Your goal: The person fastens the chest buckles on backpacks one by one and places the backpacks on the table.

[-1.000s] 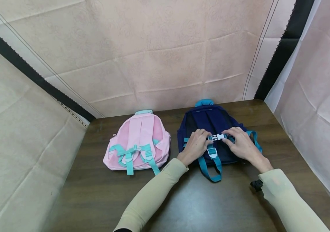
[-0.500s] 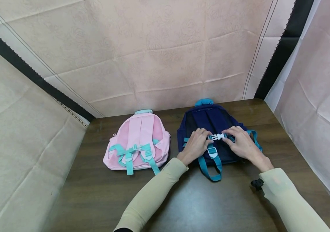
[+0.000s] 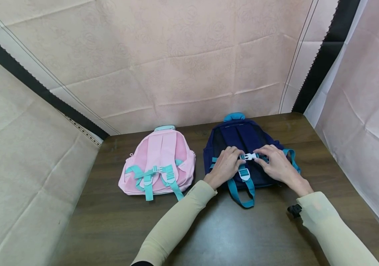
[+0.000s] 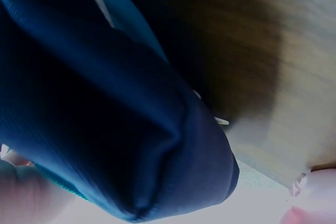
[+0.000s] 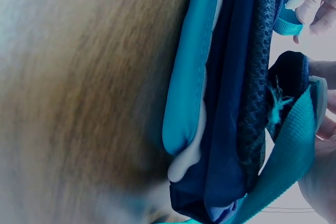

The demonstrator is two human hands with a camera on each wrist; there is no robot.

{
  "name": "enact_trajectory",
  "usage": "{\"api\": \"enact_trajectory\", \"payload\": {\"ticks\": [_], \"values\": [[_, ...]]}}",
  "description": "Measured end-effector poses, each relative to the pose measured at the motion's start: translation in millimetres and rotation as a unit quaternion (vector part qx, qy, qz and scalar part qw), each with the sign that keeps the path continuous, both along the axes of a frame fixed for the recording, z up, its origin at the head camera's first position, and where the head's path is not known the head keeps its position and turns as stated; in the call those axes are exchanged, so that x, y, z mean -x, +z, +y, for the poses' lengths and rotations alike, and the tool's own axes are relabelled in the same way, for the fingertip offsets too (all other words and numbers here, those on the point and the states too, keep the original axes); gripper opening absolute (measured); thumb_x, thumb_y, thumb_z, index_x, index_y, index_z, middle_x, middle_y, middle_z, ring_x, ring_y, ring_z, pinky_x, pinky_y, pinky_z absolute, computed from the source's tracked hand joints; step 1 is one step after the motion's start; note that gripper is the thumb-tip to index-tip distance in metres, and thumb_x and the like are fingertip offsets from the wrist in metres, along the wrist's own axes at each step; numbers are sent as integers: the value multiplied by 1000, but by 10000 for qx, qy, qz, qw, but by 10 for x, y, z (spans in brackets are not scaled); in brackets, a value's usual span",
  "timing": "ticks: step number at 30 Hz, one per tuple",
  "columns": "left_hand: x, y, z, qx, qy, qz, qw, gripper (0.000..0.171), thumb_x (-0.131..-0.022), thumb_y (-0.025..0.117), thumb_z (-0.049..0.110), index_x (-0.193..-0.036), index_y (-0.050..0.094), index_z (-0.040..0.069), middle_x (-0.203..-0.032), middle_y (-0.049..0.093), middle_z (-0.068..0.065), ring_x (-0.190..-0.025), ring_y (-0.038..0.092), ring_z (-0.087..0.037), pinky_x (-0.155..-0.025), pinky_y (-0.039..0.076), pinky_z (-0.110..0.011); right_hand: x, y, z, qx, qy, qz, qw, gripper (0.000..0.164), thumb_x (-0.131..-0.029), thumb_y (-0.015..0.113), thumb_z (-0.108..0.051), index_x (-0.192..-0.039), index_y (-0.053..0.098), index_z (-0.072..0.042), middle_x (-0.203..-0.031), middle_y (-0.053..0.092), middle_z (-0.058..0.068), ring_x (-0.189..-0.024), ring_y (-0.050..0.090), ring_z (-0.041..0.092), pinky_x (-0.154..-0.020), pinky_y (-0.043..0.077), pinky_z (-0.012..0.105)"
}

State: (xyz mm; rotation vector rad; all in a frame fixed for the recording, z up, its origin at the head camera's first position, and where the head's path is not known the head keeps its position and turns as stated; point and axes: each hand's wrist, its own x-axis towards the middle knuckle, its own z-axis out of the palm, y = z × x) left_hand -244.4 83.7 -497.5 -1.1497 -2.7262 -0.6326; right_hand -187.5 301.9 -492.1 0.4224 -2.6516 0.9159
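A navy backpack [image 3: 232, 138] with teal straps lies on the table, strap side up. Across it runs a white side-release buckle [image 3: 250, 156]; its two halves meet, but I cannot tell whether they are fully engaged. My left hand [image 3: 225, 165] pinches the buckle's left end between thumb and fingers. At the opposite end, my right hand [image 3: 276, 164] pinches the other half by its strap. The left wrist view is mostly filled by the navy bag fabric [image 4: 105, 93]. In the right wrist view, a teal strap [image 5: 289, 145] passes in front of my right hand.
To the left lies a pink backpack [image 3: 157, 162] with mint straps and a buckle across them. A loose teal strap loop [image 3: 243, 201] hangs off the navy bag's front edge onto the brown table [image 3: 229, 236]. Pale fabric [image 3: 192, 62] hangs along the table's back.
Both hands keep their grip on the buckle. The two halves have drawn slightly closer together; the backpacks stay in place.
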Motion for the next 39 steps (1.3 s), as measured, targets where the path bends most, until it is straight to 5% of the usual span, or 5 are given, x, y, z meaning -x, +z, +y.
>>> {"api": "enact_trajectory", "payload": {"ticks": [10, 16, 22, 29, 39], "values": [[-2, -7, 23, 40, -7, 28, 10000, 29, -109, 67, 29, -129, 75, 10, -123, 76, -3, -107, 67, -20, -93, 56, -32, 0, -18, 1, -19, -27, -118, 9999, 25, -97, 77, 2, -122, 76, 7, -116, 77, 23, -109, 68, 40, -91, 57, 60], [95, -154, 53, 13, -103, 41, 9999, 28, -110, 67, 30, -130, 75, 12, -122, 76, -2, -107, 66, -18, -94, 57, -34, -9, -25, -11, -1, -5, -191, 9998, 26, -98, 77, 1, -123, 76, 6, -117, 77, 23, -110, 67, 40, -92, 56, 59], [215, -368, 106, -85, -156, 131, 9998, 27, -109, 68, 30, -129, 75, 13, -120, 75, -1, -106, 65, -16, -95, 56, -29, -13, -20, -12, -15, 3, -136, 9999, 26, -97, 78, 1, -123, 77, 5, -116, 77, 22, -107, 66, 37, -86, 54, 47], [44, -67, 95, 26, -47, -59, 10000, 28, -111, 66, 26, -128, 76, 8, -122, 76, -6, -107, 65, -19, -95, 56, -27, 0, -11, -3, 2, 43, -108, 9999, 26, -97, 77, 3, -123, 77, 6, -117, 77, 23, -108, 67, 38, -87, 54, 50], [-16, 0, 111, 120, 5, 8, 9999, 27, -111, 64, 25, -128, 76, 8, -122, 76, -6, -108, 65, -20, -95, 56, -25, 13, -28, 16, 19, 102, -60, 9999, 26, -96, 77, 6, -122, 77, 6, -115, 78, 22, -109, 67, 40, -92, 56, 57]]}}
